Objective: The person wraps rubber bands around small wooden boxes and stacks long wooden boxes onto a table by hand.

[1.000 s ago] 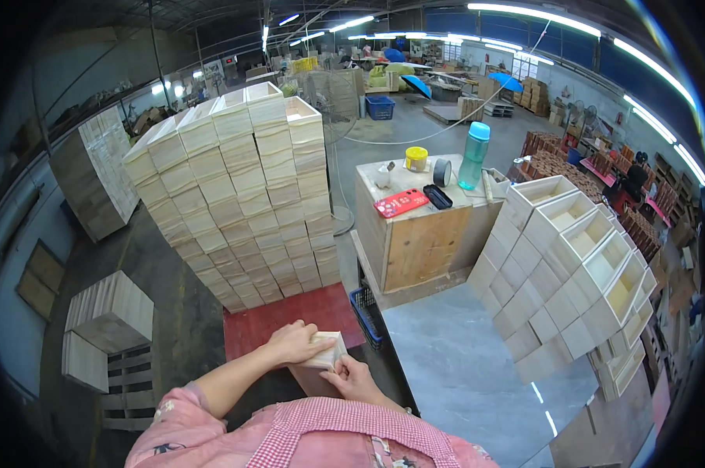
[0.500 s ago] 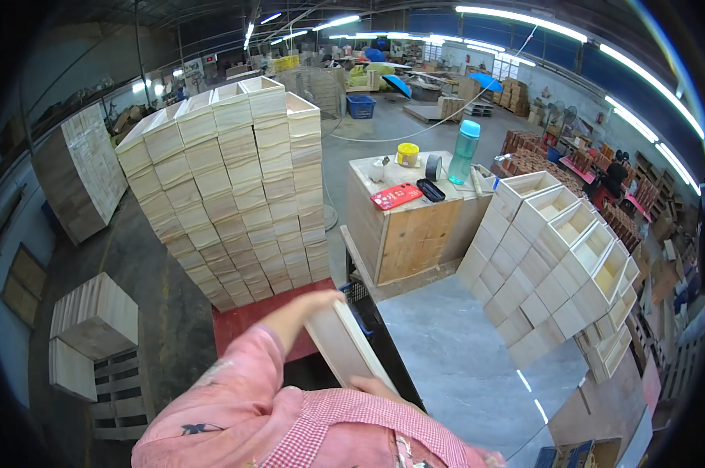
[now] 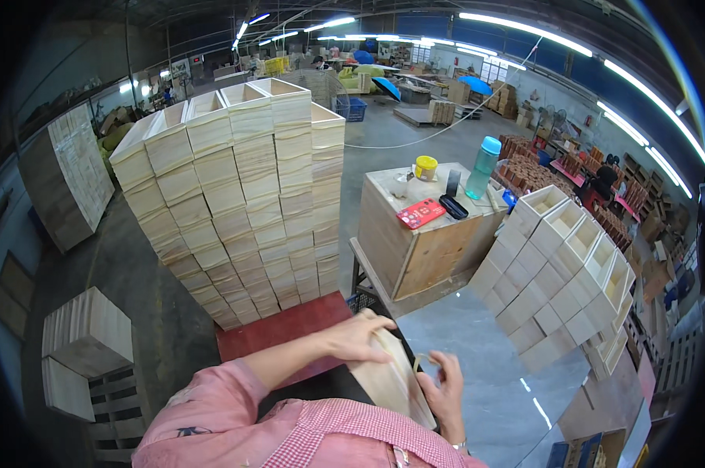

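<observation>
A pale wooden box point(image 3: 390, 384) is tilted close to my body at the table's near left edge, slightly smeared by motion. My left hand point(image 3: 359, 338) wraps over its upper end, fingers closed on the wood. Beside the box's right side, my right hand point(image 3: 444, 392) has its fingers curled, the thumb close to the wood. A thin pale curved piece point(image 3: 418, 362) shows at those fingertips; its kind is unclear. The grey marbled tabletop point(image 3: 477, 335) lies under and beyond my right hand.
A tall stack of wooden boxes point(image 3: 243, 195) stands on a red board point(image 3: 290, 335) at the left. More stacked boxes point(image 3: 540, 288) rise on the table's right. A wooden cabinet point(image 3: 423, 249) bears a teal bottle point(image 3: 483, 168), red phone point(image 3: 421, 213) and yellow tub point(image 3: 425, 168).
My right hand has come up from below the box to its right side, fingers curled. My left hand has shifted right and down with the box. The whole view has swung slightly.
</observation>
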